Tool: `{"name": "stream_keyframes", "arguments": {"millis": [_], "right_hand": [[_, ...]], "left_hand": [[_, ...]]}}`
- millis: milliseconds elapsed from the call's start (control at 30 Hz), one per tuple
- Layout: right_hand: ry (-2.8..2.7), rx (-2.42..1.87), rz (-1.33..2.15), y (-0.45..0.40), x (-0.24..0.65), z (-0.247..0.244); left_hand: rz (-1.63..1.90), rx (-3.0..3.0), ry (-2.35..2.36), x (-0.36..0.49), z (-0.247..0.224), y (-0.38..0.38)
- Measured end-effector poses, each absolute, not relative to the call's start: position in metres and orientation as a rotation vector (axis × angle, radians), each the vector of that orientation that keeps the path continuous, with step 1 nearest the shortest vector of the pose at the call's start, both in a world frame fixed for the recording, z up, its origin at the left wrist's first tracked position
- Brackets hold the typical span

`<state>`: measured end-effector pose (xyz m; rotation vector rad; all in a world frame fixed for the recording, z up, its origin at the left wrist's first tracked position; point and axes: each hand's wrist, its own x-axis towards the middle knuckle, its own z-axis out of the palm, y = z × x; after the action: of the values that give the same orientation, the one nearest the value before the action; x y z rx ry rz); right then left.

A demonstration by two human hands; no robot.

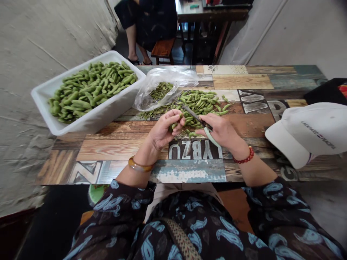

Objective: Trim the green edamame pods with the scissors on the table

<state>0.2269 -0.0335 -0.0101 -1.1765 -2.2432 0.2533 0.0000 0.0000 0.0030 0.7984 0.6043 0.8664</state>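
Green pod [174,126] pinched in left hand [163,128]; scissors [195,116] clasped in right hand [222,130]; pod heap [200,101] beyond.

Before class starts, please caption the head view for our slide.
Left hand holding a green pod, right hand gripping scissors, near piled pods.

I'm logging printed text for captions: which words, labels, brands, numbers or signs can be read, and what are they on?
"LACKPARD", apparently, on the white cap; the word after it is too blurred to read.
"UZBYL", as it appears here, on the tabletop, near its front middle.
"Z", or a sideways N, at the tabletop's near left.
Letters beside the cap are unclear.
No readable numbers.
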Motion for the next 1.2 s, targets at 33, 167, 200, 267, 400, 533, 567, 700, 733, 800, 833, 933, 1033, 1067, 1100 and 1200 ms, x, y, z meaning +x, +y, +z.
{"name": "stream_keyframes", "arguments": {"millis": [33, 167, 200, 267, 400, 533, 567, 700, 733, 800, 833, 933, 1033, 1067, 1100, 1200], "right_hand": [[-2.207, -1.194, 0.224, -0.032, 0.229, -0.01], [-2.107, -1.224, 0.154, -0.029, 0.235, -0.009], [-2.104, -1.22, 0.153, -0.028, 0.235, -0.009], [-2.111, -1.214, 0.155, -0.028, 0.234, -0.01], [-2.131, -1.226, 0.149, -0.029, 0.232, -0.012], [-2.128, -1.236, 0.151, -0.029, 0.232, -0.013], [-2.131, -1.238, 0.157, -0.029, 0.232, -0.013], [-2.13, -1.248, 0.175, -0.031, 0.231, -0.01], [-2.127, -1.247, 0.183, -0.031, 0.231, -0.009], [-2.118, -1.24, 0.201, -0.032, 0.23, -0.007], [-2.112, -1.237, 0.207, -0.033, 0.23, -0.006], [-2.097, -1.247, 0.206, -0.033, 0.23, -0.005], [-2.083, -1.27, 0.202, -0.033, 0.232, -0.004], [-2.075, -1.275, 0.2, -0.032, 0.232, -0.004], [-2.064, -1.276, 0.197, -0.032, 0.233, -0.004], [-2.049, -1.266, 0.197, -0.031, 0.234, -0.004]], "left_hand": [[0.863, 0.781, 0.607, 0.0, 0.005, 0.0], [0.793, 0.86, 0.689, 0.001, 0.005, -0.002], [0.765, 0.951, 0.732, 0.003, 0.003, -0.002], [0.728, 1.254, 0.838, 0.008, -0.004, -0.004], [0.662, 2.05, 1.029, 0.019, -0.015, -0.008], [0.479, 2.356, 1.11, 0.025, -0.018, -0.01], [0.479, 2.352, 1.111, 0.025, -0.017, -0.01], [0.713, 2.037, 1.063, 0.018, -0.011, -0.006], [0.79, 1.881, 1.042, 0.015, -0.009, -0.005], [0.889, 1.533, 0.994, 0.009, -0.005, -0.003], [0.908, 1.382, 0.972, 0.007, -0.004, -0.003], [0.955, 1.212, 0.977, 0.006, -0.004, -0.003], [1.012, 1.493, 1.089, 0.009, -0.007, -0.002], [1.013, 1.634, 1.129, 0.009, -0.008, -0.001], [1.004, 1.775, 1.168, 0.007, -0.009, 0.0], [0.978, 2.071, 1.276, -0.006, -0.011, 0.007]]}}
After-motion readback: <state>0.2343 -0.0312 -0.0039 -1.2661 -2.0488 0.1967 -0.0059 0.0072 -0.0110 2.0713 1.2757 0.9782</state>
